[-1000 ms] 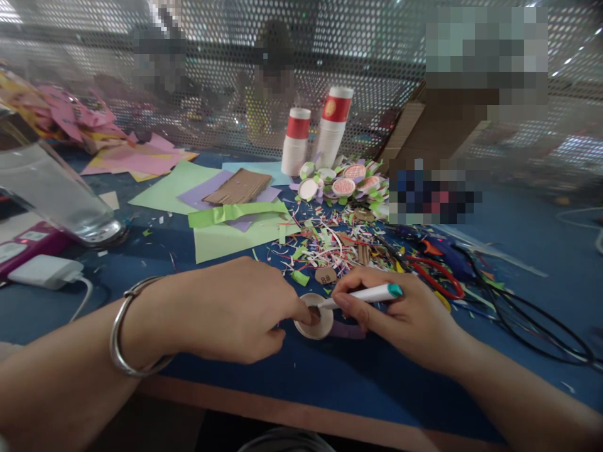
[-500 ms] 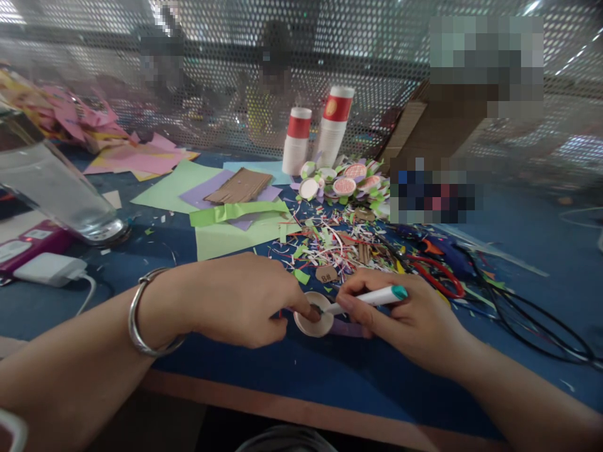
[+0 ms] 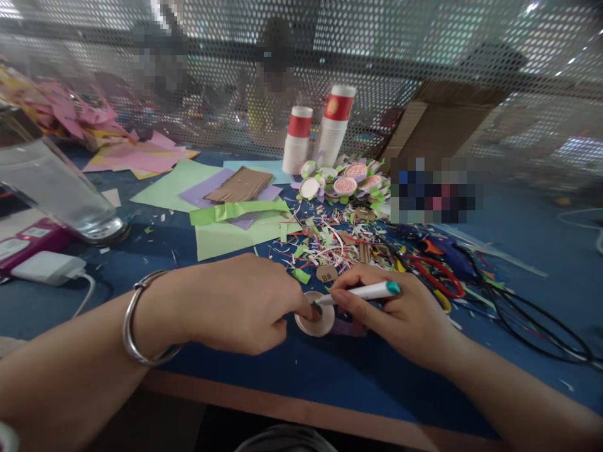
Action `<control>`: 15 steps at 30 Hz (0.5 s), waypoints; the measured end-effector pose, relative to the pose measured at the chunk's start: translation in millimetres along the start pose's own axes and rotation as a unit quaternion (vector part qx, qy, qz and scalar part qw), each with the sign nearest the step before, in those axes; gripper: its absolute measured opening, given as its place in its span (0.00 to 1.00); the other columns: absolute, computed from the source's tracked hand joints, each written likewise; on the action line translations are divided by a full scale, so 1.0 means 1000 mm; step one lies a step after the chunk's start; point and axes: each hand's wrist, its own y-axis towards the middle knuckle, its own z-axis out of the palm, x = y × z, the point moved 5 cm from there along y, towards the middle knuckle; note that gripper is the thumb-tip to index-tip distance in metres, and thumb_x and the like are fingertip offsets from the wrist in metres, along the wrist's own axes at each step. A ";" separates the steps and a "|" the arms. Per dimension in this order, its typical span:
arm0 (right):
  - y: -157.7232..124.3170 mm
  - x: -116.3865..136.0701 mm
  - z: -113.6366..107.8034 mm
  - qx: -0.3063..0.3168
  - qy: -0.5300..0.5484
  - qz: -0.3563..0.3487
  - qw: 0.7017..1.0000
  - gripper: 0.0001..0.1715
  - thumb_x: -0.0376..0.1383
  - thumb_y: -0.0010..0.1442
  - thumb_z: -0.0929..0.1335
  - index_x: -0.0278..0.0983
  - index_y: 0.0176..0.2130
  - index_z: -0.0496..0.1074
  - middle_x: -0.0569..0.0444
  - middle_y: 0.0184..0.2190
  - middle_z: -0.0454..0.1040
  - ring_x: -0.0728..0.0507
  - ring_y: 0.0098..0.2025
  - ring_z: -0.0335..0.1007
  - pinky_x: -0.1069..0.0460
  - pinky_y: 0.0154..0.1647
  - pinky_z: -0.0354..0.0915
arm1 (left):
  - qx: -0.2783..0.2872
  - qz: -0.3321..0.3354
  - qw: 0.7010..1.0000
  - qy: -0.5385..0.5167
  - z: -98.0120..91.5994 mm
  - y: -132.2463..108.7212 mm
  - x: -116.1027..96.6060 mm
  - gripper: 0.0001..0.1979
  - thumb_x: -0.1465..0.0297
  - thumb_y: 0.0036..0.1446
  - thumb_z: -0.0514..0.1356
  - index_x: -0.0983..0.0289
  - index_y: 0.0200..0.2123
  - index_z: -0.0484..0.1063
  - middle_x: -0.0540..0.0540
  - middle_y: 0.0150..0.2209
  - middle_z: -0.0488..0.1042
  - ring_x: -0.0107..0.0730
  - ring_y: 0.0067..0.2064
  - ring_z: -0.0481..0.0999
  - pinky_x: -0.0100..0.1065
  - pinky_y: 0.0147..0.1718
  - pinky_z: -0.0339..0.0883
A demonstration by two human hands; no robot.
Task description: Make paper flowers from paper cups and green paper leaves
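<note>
A small round paper disc (image 3: 318,322) lies on the blue table (image 3: 358,376) near the front edge. My left hand (image 3: 240,302), with a metal bangle (image 3: 134,317) on the wrist, is closed, and its fingertips pinch the disc's left rim. My right hand (image 3: 398,314) grips a white marker with a teal end (image 3: 362,292). The marker's tip touches the disc's top face. A purple paper strip (image 3: 346,328) lies under my right fingers.
Paper scraps (image 3: 330,242) litter the table behind the disc. Further back are decorated discs (image 3: 346,179), two paper cup stacks (image 3: 296,141), coloured sheets (image 3: 226,213), a glass (image 3: 51,182) at left, a charger (image 3: 47,267), red-handled scissors (image 3: 436,270) and black cables (image 3: 532,314) at right.
Both hands stay on the disc. The marker tip has shifted slightly across the disc's face, and the view has moved a little.
</note>
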 end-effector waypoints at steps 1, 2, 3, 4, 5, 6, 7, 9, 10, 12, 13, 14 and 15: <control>0.000 0.000 0.001 0.002 0.007 0.002 1.000 0.16 0.47 0.69 0.69 0.39 0.36 0.77 0.57 0.26 0.74 0.49 0.24 0.69 0.54 0.25 0.63 | 0.003 0.000 1.000 0.000 0.000 0.000 0.000 0.24 0.75 0.57 0.57 0.47 0.52 0.80 0.50 0.24 0.73 0.34 0.25 0.69 0.34 0.25 0.53; 0.001 0.000 0.001 0.005 0.012 0.004 1.000 0.16 0.47 0.69 0.69 0.39 0.36 0.77 0.56 0.27 0.74 0.49 0.24 0.69 0.54 0.25 0.63 | 0.006 -0.001 1.000 -0.001 0.000 0.000 0.000 0.24 0.75 0.57 0.57 0.47 0.52 0.80 0.50 0.23 0.73 0.34 0.24 0.69 0.34 0.25 0.53; 0.001 0.000 0.001 0.006 0.016 0.005 1.000 0.16 0.47 0.69 0.69 0.39 0.36 0.77 0.56 0.27 0.74 0.49 0.24 0.69 0.54 0.25 0.64 | 0.007 0.000 1.000 -0.001 0.001 0.000 0.001 0.24 0.75 0.57 0.57 0.47 0.52 0.80 0.50 0.23 0.73 0.34 0.24 0.69 0.34 0.25 0.53; 0.001 0.000 0.002 0.007 0.020 0.006 1.000 0.16 0.47 0.69 0.69 0.39 0.36 0.77 0.56 0.27 0.74 0.49 0.24 0.69 0.54 0.25 0.64 | 0.007 0.000 1.000 0.000 0.001 0.000 0.001 0.24 0.75 0.57 0.57 0.47 0.52 0.80 0.50 0.23 0.72 0.34 0.24 0.69 0.35 0.25 0.52; 0.001 0.000 0.002 0.007 0.023 0.006 1.000 0.16 0.47 0.69 0.69 0.39 0.36 0.77 0.56 0.27 0.75 0.49 0.25 0.69 0.54 0.26 0.64 | 0.006 0.001 1.000 0.002 0.001 -0.001 0.001 0.24 0.75 0.57 0.57 0.47 0.52 0.80 0.50 0.23 0.72 0.34 0.24 0.68 0.35 0.24 0.52; 0.002 0.001 0.002 0.008 0.025 0.005 1.000 0.15 0.47 0.69 0.69 0.39 0.36 0.77 0.56 0.28 0.75 0.49 0.25 0.69 0.54 0.26 0.65 | 0.005 0.001 1.000 0.003 0.001 -0.001 0.001 0.24 0.75 0.57 0.57 0.47 0.52 0.80 0.50 0.23 0.72 0.34 0.24 0.69 0.35 0.24 0.52; 0.002 0.001 0.002 0.010 0.026 0.005 1.000 0.15 0.46 0.69 0.69 0.39 0.36 0.77 0.56 0.28 0.76 0.49 0.25 0.69 0.54 0.27 0.66 | 0.003 0.001 1.000 0.006 0.002 -0.001 0.002 0.24 0.75 0.57 0.57 0.46 0.51 0.80 0.50 0.23 0.72 0.34 0.24 0.69 0.35 0.24 0.52; 0.003 0.001 0.003 0.015 0.028 0.005 0.999 0.14 0.45 0.70 0.69 0.39 0.37 0.77 0.55 0.29 0.76 0.50 0.26 0.69 0.54 0.29 0.66 | 0.000 0.001 1.000 0.008 0.003 -0.002 0.002 0.24 0.75 0.56 0.57 0.47 0.51 0.80 0.50 0.23 0.72 0.34 0.25 0.70 0.35 0.25 0.52; 0.003 0.002 0.004 0.016 0.031 0.002 0.999 0.14 0.45 0.70 0.69 0.39 0.37 0.78 0.56 0.30 0.77 0.50 0.25 0.69 0.54 0.29 0.66 | 0.000 0.000 1.000 0.009 0.003 -0.002 0.001 0.23 0.76 0.56 0.58 0.48 0.50 0.81 0.50 0.23 0.73 0.35 0.25 0.70 0.35 0.25 0.53; 0.004 0.003 0.006 0.018 0.038 -0.006 0.999 0.14 0.44 0.70 0.69 0.38 0.37 0.78 0.56 0.29 0.77 0.51 0.25 0.68 0.55 0.28 0.65 | 0.001 -0.006 1.000 0.008 0.004 -0.001 0.001 0.20 0.76 0.56 0.58 0.51 0.47 0.82 0.51 0.23 0.74 0.35 0.25 0.71 0.34 0.26 0.55; 0.005 0.004 0.006 0.019 0.043 -0.012 0.999 0.14 0.44 0.70 0.69 0.38 0.37 0.78 0.56 0.28 0.76 0.51 0.25 0.68 0.56 0.27 0.65 | 0.001 -0.009 1.000 0.008 0.004 -0.001 0.001 0.18 0.75 0.56 0.59 0.52 0.45 0.82 0.51 0.23 0.75 0.35 0.25 0.72 0.34 0.26 0.56; 0.005 0.004 0.007 0.018 0.046 -0.017 0.999 0.14 0.44 0.70 0.69 0.38 0.36 0.78 0.57 0.28 0.76 0.51 0.25 0.68 0.56 0.26 0.64 | 0.000 -0.012 1.000 0.007 0.005 -0.001 0.002 0.17 0.75 0.56 0.59 0.54 0.44 0.83 0.52 0.23 0.75 0.35 0.25 0.72 0.34 0.27 0.57; 0.005 0.004 0.007 0.017 0.049 -0.021 0.998 0.14 0.44 0.69 0.69 0.38 0.36 0.78 0.57 0.27 0.76 0.51 0.25 0.68 0.57 0.26 0.64 | -0.010 -0.016 1.000 0.006 0.004 -0.001 0.002 0.16 0.75 0.55 0.60 0.54 0.42 0.83 0.51 0.23 0.76 0.34 0.25 0.73 0.33 0.27 0.58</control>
